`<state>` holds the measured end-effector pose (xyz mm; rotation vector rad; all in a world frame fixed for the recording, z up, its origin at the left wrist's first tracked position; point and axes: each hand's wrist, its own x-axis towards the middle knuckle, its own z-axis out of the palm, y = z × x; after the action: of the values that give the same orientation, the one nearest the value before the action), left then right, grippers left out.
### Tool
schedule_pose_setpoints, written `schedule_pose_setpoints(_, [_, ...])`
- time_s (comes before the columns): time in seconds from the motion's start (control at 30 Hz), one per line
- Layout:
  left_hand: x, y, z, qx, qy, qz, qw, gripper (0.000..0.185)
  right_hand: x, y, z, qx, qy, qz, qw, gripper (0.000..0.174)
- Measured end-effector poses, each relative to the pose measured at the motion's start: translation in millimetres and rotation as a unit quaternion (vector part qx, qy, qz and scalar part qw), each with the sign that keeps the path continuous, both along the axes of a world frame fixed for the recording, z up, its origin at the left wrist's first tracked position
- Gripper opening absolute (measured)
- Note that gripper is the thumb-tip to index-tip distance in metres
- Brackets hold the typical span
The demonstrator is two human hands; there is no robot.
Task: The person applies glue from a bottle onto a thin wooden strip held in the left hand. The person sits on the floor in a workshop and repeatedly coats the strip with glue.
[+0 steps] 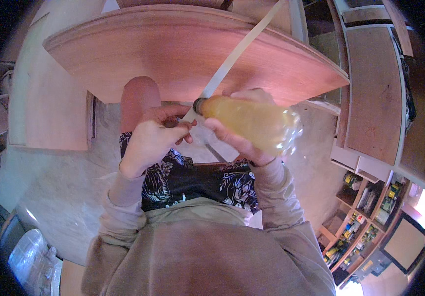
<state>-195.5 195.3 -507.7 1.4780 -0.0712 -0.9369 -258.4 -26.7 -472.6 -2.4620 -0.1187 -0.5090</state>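
My right hand (231, 138) is wrapped around a clear plastic bottle (251, 120) of yellowish liquid, probably glue, tipped on its side. Its dark mouth (198, 106) points left and meets a long pale strip, likely edge banding (234, 55). Between the fingers of my left hand (160, 133) is the strip's near end. From there the strip runs up and right, past the far edge of a reddish wooden panel (182, 55). My bare knee (140, 90) is beside the panel's near edge.
Pale boards (49, 100) stand at left. A wooden cabinet (373, 88) is at right, with shelves of small goods (353, 225) below it. Something wrapped in clear plastic (31, 259) sits at lower left. Concrete floor (71, 192) shows around me.
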Motion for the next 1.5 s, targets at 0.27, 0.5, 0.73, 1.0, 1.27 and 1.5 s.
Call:
schedule_pose_setpoints(0.27, [1.5, 0.2, -5.6, -0.060, 0.060, -0.014, 0.996, 0.028, 4.6, 1.2, 8.2, 0.045, -0.004, 0.030, 0.999, 0.021])
schedule_pose_setpoints(0.5, [0.7, 0.7, 3.9, -0.054, 0.097, 0.018, 0.994, 0.031, 10.2, -10.1, 10.1, 0.009, -0.082, 0.143, 0.986, 0.054])
schedule_pose_setpoints(0.73, [2.5, -1.4, 8.4, -0.017, 0.073, 0.010, 0.997, 0.034, 6.6, -3.3, 11.5, 0.140, 0.019, 0.086, 0.986, 0.033])
schedule_pose_setpoints(1.0, [6.9, 1.4, 6.0, -0.079, 0.120, 0.028, 0.989, 0.036, 7.7, -2.8, 16.8, 0.098, 0.069, 0.035, 0.992, 0.032])
schedule_pose_setpoints(1.27, [9.5, 3.1, 12.9, -0.110, 0.137, 0.021, 0.984, 0.038, 15.4, -11.3, 18.6, -0.131, -0.018, 0.071, 0.989, 0.033])
schedule_pose_setpoints(1.5, [11.9, 7.8, 9.5, -0.062, 0.105, -0.013, 0.992, 0.044, 37.6, -19.2, 16.0, 0.052, -0.011, 0.016, 0.998, 0.039])
